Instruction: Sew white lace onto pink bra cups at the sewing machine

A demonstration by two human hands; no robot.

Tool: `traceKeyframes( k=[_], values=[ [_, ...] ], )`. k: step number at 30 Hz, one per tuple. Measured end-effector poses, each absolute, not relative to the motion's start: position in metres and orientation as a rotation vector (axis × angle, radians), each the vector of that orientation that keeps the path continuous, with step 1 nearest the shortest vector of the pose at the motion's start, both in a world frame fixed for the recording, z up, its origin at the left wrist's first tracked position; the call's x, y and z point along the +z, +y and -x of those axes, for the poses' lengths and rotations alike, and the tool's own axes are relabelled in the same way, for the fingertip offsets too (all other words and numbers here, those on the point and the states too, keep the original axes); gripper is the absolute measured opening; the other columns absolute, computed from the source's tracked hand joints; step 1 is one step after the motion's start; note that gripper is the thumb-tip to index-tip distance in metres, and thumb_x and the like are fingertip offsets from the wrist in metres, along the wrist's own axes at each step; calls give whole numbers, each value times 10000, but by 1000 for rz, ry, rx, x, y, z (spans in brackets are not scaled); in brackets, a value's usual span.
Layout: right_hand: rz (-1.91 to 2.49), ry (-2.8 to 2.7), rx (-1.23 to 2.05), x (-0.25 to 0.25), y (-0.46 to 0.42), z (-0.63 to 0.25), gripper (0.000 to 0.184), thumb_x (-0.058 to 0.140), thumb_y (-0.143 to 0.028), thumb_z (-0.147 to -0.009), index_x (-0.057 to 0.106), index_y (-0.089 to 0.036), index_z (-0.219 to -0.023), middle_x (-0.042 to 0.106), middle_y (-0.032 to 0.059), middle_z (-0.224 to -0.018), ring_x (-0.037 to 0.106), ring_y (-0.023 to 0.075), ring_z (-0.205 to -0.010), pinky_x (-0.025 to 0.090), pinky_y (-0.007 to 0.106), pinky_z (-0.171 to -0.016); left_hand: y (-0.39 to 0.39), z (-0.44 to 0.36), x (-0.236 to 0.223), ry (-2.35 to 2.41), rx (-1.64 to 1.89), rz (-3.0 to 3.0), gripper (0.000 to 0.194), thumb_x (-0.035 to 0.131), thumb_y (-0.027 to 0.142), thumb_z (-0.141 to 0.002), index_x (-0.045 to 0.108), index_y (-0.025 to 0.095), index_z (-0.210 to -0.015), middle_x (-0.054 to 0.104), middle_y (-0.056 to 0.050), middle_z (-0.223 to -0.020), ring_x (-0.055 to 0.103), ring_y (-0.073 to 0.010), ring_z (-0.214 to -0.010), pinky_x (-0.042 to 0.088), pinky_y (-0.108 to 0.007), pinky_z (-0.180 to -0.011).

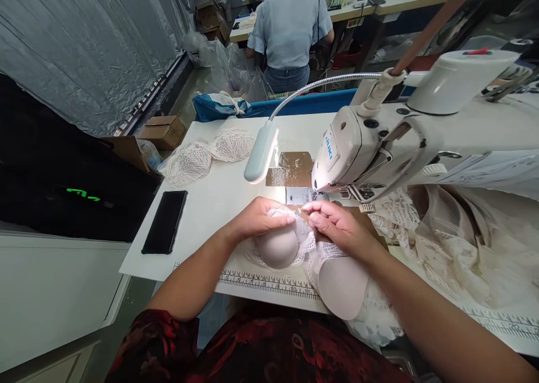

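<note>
A bra with smooth pale cups and white lace edging lies at the front of the sewing table, one cup hanging toward the edge. My left hand is closed on the lace at the top of the left cup, thumb pressed over it. My right hand pinches the lace edge between thumb and fingertips, close to the other hand. Just beyond the fingers are the needle area and metal plate of a white sewing machine. The fingers partly hide the lace held between them.
A lit lamp on a bent neck hangs over the table. A black phone and a lace bra lie at left. Lace and cups are piled at right. A printed ruler runs along the front. A person sits beyond.
</note>
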State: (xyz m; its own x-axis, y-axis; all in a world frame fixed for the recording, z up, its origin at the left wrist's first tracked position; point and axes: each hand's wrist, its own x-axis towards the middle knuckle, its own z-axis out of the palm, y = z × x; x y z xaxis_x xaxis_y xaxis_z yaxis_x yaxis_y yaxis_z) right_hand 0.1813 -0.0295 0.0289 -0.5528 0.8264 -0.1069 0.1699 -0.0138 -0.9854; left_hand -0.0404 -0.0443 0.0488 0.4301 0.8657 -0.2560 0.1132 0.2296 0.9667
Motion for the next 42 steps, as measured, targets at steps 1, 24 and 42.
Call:
traceKeyframes(
  k=[1,24,42],
  values=[
    [1038,-1800,1559,30,-29,-181,324,543,-472,-864,589,-211,-1050,576,8,-766,536,132,-628,480,281,-584,-44,39,48,1017,668,-1251,267,695,362,-777,711,105,-850,665,-45,-781,575,-128,-708,442,-228,-648],
    [997,-1700,1692,37,-35,-171,300,666,-405,-775,586,-201,-980,656,45,-916,620,194,-852,513,328,-737,-45,28,43,987,572,-1300,320,674,422,-778,691,109,-842,621,-33,-772,532,-118,-697,415,-219,-612],
    [1092,-1734,1720,33,-37,-171,226,605,-400,-819,552,-182,-794,514,-11,-709,443,118,-619,349,255,-522,-38,47,47,1093,524,-1428,295,739,350,-701,649,125,-869,613,-19,-815,544,-122,-736,415,-209,-629]
  ],
)
